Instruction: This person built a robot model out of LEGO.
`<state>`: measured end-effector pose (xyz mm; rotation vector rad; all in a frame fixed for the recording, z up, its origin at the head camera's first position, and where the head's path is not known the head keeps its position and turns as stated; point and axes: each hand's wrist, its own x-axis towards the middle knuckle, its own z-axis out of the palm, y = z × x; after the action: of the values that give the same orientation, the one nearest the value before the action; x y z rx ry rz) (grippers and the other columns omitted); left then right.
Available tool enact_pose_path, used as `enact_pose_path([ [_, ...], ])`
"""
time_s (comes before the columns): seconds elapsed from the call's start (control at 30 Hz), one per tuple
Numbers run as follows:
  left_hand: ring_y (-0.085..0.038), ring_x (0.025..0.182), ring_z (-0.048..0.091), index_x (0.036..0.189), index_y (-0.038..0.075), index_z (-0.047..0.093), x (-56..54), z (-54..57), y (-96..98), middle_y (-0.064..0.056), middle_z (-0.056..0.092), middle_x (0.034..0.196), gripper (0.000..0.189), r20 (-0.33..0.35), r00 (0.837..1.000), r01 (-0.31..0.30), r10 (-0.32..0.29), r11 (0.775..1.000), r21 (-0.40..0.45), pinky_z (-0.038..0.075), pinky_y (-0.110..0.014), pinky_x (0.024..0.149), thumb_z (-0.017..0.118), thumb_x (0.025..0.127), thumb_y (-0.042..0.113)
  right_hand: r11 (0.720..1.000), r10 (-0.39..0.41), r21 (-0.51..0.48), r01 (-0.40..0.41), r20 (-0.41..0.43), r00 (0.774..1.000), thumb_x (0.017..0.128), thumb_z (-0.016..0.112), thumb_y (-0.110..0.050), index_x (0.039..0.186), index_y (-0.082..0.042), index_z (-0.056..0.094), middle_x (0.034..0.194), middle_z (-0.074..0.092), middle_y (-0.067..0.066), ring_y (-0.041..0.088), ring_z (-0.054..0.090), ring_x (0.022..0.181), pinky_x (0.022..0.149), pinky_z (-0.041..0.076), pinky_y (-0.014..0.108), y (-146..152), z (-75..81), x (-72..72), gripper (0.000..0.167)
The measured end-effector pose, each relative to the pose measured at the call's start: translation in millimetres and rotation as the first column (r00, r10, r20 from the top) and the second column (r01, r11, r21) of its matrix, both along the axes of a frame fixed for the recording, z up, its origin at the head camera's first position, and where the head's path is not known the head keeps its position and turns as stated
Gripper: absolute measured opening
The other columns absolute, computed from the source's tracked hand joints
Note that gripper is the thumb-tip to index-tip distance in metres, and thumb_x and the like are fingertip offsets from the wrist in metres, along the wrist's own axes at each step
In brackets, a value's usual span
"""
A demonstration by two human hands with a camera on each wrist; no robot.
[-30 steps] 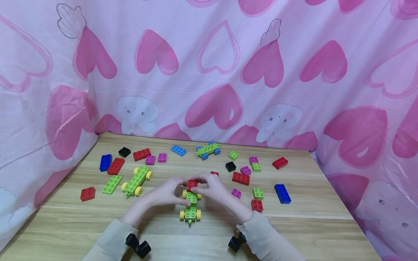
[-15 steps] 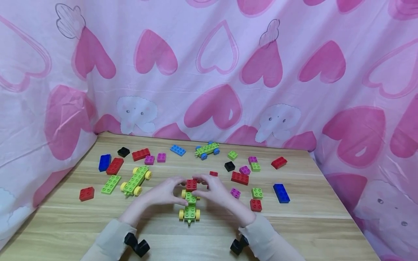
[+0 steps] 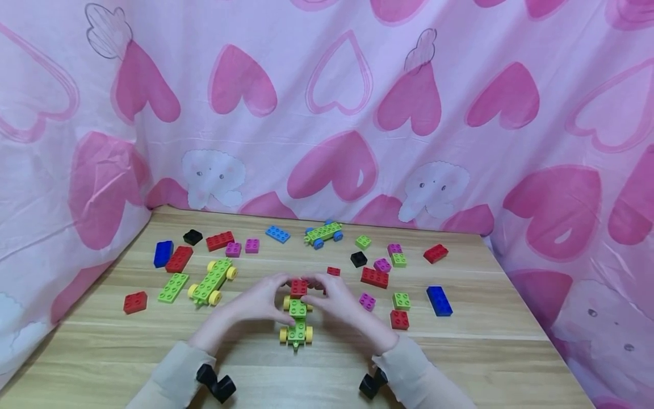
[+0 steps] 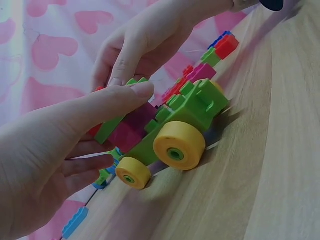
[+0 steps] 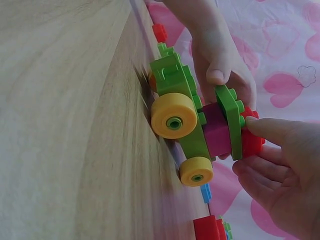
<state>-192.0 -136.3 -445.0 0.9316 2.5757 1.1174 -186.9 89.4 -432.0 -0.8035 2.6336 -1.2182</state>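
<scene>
A: Position of green cart (image 3: 296,335)?

B: Low centre in head view, on the tabletop (image 3: 485,352), between both hands; standing on yellow wheels (image 4: 179,146); stacked above, in order, magenta brick (image 5: 216,129), green plate (image 5: 228,117), red brick (image 3: 299,288) toward the far end.

A: State of left hand (image 3: 263,300)?

B: Curved round green plate from the left; thumb toward the near edge, other fingers toward the far side; cannot tell how firm the contact.

A: And right hand (image 3: 334,295)?

B: Pinching red brick; thumb at the near corner, remaining fingers toward the back; in right wrist view, fingertips also close to the edge of green plate.

A: Entries for the left side?

B: Second cart (image 3: 212,282), likewise yellow-wheeled; near it, lime plate (image 3: 173,287); farther out, small red brick (image 3: 135,302); beyond, long red brick (image 3: 179,259) beside dark blue brick (image 3: 163,254); black brick (image 3: 192,237) just behind.

A: Far edge and right?

B: Light blue plate (image 3: 277,234); near it, blue-wheeled cart (image 3: 324,233); well off to the right, blue block (image 3: 439,301), lying tilted from the table's edge line; behind everything, pink curtain (image 3: 332,85) with hearts.
</scene>
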Motion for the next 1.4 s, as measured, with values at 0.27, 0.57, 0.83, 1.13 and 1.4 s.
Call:
enact_pose_path([
  [0.27,-0.03,0.121,0.057,0.135,0.005,0.052,0.5,-0.3,2.6,-0.01,0.061,0.13,0.083,-0.016,0.999,-0.034,0.034,0.999,0.0,0.047,-0.051,0.103,0.086,0.069,0.041,1.0,-0.005,-0.022,0.005,0.008,1.0,0.091,0.07,-0.024,0.132,-0.002,0.057,0.125,0.066,0.013,0.027,0.063,0.113,0.096,0.053,0.042,1.0,0.7,-2.0,0.048],
  [0.57,-0.03,0.119,0.058,0.131,0.005,0.055,-0.6,0.8,5.2,-0.01,0.064,0.125,0.075,-0.021,0.999,-0.035,0.036,0.999,0.023,0.047,-0.052,0.102,0.086,0.071,0.04,0.999,-0.017,-0.049,0.019,0.044,0.999,0.091,0.07,-0.02,0.132,-0.003,0.057,0.127,0.065,0.011,0.026,0.062,0.116,0.1,0.051,0.042,6.8,6.5,-2.1,0.046],
  [0.83,-0.033,0.123,0.056,0.132,0.005,0.055,-10.3,10.6,10.9,-0.013,0.062,0.13,0.076,-0.02,0.999,-0.025,0.026,0.999,0.042,0.046,-0.053,0.103,0.085,0.073,0.041,0.997,-0.053,-0.052,0.053,-0.007,0.999,0.092,0.068,-0.02,0.128,-0.002,0.06,0.125,0.066,0.015,0.03,0.062,0.116,0.099,0.051,0.042,7.4,11.1,-8.7,0.041],
  [1.13,-0.032,0.125,0.055,0.138,0.006,0.053,-33.3,20.0,16.3,-0.013,0.061,0.132,0.076,-0.069,0.997,-0.041,0.045,0.997,0.058,0.043,-0.053,0.106,0.083,0.076,0.038,0.997,-0.058,-0.053,0.054,-0.07,0.996,0.093,0.067,-0.017,0.125,0.0,0.062,0.119,0.069,0.016,0.031,0.065,0.111,0.095,0.054,0.044,12.2,24.5,-31.8,0.037],
  [1.4,-0.032,0.129,0.052,0.145,0.005,0.045,-45.2,21.8,20.8,-0.014,0.057,0.138,0.083,-0.022,0.996,-0.087,0.088,0.995,0.038,0.043,-0.053,0.106,0.081,0.078,0.039,0.997,-0.072,-0.029,0.07,-0.089,0.993,0.093,0.067,-0.016,0.125,-0.002,0.063,0.12,0.068,0.015,0.03,0.065,0.113,0.096,0.054,0.04,13.9,24.4,-50.5,0.036],
])
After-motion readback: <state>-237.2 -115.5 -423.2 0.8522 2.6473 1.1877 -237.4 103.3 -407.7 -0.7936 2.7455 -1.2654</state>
